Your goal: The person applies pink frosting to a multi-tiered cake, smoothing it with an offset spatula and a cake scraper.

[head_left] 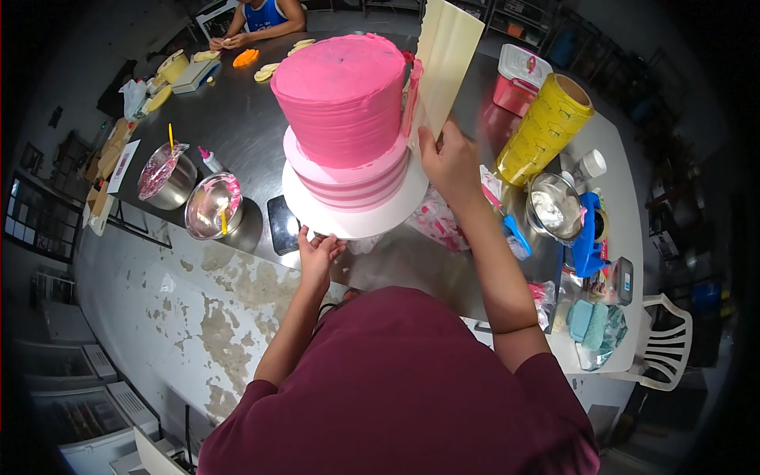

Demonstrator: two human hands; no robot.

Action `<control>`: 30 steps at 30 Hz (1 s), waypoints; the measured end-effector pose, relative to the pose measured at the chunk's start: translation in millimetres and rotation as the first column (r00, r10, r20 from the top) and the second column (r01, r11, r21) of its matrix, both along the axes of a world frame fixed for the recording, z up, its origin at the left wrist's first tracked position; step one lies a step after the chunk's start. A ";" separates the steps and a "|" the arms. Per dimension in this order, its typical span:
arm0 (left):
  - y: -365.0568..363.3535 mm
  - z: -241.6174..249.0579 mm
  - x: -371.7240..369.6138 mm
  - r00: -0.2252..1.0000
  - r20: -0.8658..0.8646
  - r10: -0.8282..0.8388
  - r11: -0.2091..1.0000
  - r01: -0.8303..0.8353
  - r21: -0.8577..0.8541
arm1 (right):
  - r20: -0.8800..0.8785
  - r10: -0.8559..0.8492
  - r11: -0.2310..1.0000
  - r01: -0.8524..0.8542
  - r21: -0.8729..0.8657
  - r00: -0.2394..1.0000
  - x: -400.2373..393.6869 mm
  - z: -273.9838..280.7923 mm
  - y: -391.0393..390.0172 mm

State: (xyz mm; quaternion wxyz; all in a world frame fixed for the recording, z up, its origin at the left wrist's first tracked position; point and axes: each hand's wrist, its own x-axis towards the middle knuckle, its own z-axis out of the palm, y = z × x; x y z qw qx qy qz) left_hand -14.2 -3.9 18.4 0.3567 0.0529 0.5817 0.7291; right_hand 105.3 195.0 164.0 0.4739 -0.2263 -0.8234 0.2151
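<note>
A tall pink frosted cake tier stands on top of a striped pink-and-white tier. Under both is a round white cake board. My right hand grips the lower part of a tall cream-coloured cake scraper, which has one wavy edge. The scraper stands upright along the right side of the cake, and pink frosting has gathered by its edge. At the near rim of the cake board, my left hand has its thumb and fingers on the edge.
Metal bowls with pink residue stand at left, near a phone. A yellow film roll, a lidded pink container and a bowl of white cream are at right. Across the table sits another person, hands on the tabletop.
</note>
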 end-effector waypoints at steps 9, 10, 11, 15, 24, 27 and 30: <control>0.5 -1.9 1.4 0.997 -0.070 0.010 1.000 -0.012 -0.028 | -0.070 -0.032 0.996 0.038 0.087 0.997 -4.0 -6.6 2.8; 0.4 -2.0 1.1 0.997 -0.079 0.012 0.999 -0.014 -0.031 | -0.075 -0.030 0.996 0.036 0.087 0.997 -4.2 -6.7 3.0; 0.2 -1.5 0.3 0.997 -0.071 0.016 0.999 -0.018 -0.029 | -0.074 -0.027 0.995 0.034 0.090 0.997 -4.2 -6.3 2.9; -0.1 0.7 -3.2 0.998 -0.054 0.029 0.999 -0.030 -0.015 | -0.068 -0.021 0.995 0.027 0.092 0.997 -3.8 -4.5 2.2; -0.2 0.7 -3.6 0.998 -0.053 0.022 0.999 -0.023 -0.024 | 0.017 0.004 1.000 -0.004 0.024 1.000 -0.5 0.7 -1.9; 0.3 1.0 -3.4 0.998 -0.049 0.026 0.999 -0.027 -0.022 | -0.046 -0.013 0.998 0.016 0.067 0.999 -3.2 -2.3 0.1; 0.7 1.9 -2.5 0.998 -0.045 0.031 0.999 -0.032 -0.021 | -0.075 -0.022 0.995 0.029 0.096 0.997 -3.8 -2.5 -0.2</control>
